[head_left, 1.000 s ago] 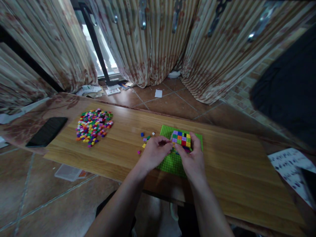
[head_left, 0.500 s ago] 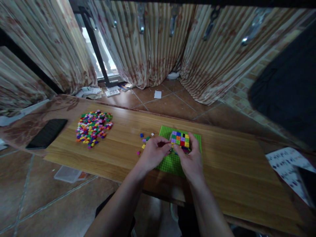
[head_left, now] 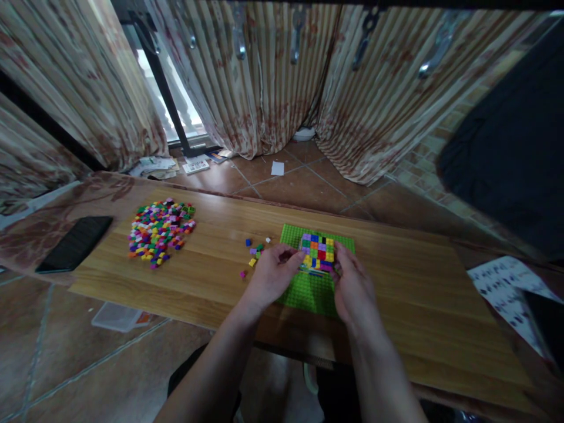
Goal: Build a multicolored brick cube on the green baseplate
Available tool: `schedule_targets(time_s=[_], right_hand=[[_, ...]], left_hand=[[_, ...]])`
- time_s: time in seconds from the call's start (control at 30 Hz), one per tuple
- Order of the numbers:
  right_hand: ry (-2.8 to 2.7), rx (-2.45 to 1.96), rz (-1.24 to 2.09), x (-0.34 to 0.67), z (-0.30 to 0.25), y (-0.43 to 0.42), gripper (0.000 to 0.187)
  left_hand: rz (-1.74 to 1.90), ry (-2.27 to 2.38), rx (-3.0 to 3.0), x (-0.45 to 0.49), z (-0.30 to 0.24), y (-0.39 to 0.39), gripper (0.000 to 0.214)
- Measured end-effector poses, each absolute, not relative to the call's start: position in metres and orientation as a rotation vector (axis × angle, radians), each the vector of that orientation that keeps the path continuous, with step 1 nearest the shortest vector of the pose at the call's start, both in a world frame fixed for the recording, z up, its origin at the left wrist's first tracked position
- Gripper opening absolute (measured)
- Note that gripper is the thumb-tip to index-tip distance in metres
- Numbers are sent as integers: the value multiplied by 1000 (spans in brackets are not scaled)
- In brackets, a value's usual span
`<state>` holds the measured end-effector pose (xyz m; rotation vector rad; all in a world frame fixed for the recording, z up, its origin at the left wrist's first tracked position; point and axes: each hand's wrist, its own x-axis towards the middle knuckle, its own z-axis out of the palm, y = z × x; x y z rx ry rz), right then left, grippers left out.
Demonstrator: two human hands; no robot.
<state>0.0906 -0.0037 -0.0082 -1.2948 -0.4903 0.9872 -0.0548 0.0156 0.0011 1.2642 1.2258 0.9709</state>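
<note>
A block of toy bricks (head_left: 318, 251) in many colours stands on a green studded baseplate (head_left: 308, 294). At its left side is my left hand (head_left: 275, 273), thumb and fingers closed against the block's edge. My right hand (head_left: 355, 285) holds the right side, its fingers bent round the far corner and the thumb near the front. The block's front face shows several coloured layers between my hands. Just left of my left hand lie a few loose bricks (head_left: 252, 262), among them blue, green, yellow and magenta ones.
A heap of small coloured bricks (head_left: 161, 230) lies on the left of the wooden table (head_left: 418, 299). Beyond it is a black tablet-like slab (head_left: 74, 244). A printed sheet (head_left: 502, 294) lies at the right. Striped curtains (head_left: 273, 82) hang behind.
My right thumb has drawn back from the block's front top edge to its right side, uncovering the front. My left hand stays at the left edge. The view has shifted slightly.
</note>
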Motion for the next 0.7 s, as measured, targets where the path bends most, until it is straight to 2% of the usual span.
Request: schedule_targets(time_s=[0.27, 0.43, 0.6, 0.7], right_hand=[[-488, -1247, 1048, 90, -2, -4, 29], [-457, -1309, 997, 96, -3, -3, 26], [-444, -1356, 953, 103, -1, -3, 23], [-399, -1351, 961, 103, 4, -3, 20]], left_hand=[[965, 1222, 1170, -46, 1, 12, 24], [941, 1234, 1316, -66, 3, 18, 23], [978, 1664, 1472, -119, 14, 29, 17], [828, 1879, 1566, -138, 19, 31, 17]])
